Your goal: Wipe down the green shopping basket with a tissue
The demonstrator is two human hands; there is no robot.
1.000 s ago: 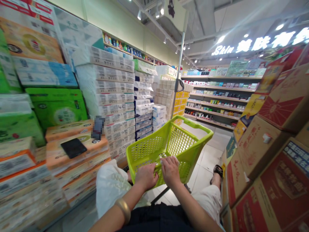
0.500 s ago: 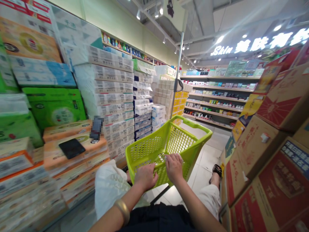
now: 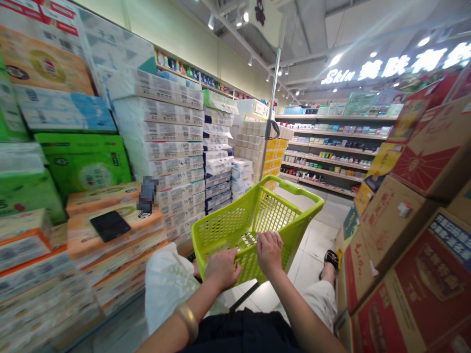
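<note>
In front of me stands a lime-green plastic shopping basket (image 3: 228, 218) with pierced sides, tilted so that its far right end is higher. My left hand (image 3: 222, 268) is closed over its near rim, thumb pointing right. Further right along the same rim, my right hand (image 3: 270, 251) also grips the basket, fingers folded over the edge. A tall metal pole (image 3: 274, 83) rises behind the basket's far end. Beneath the basket a dark rod (image 3: 243, 296) slants across the floor; what it joins is hidden. Inside the basket I see only its pierced walls and bottom.
To my left, stacked tissue packs (image 3: 172, 132) rise high, and a black tablet-like slab (image 3: 109, 226) lies on an orange pack (image 3: 147, 223). Red and brown cartons (image 3: 430, 274) wall the right side. Stocked shelves (image 3: 331, 147) stand at the back, beyond pale floor tiles (image 3: 309, 240).
My right hand has slid slightly to the right along the basket's rim. My left hand and the basket stay where they were.
</note>
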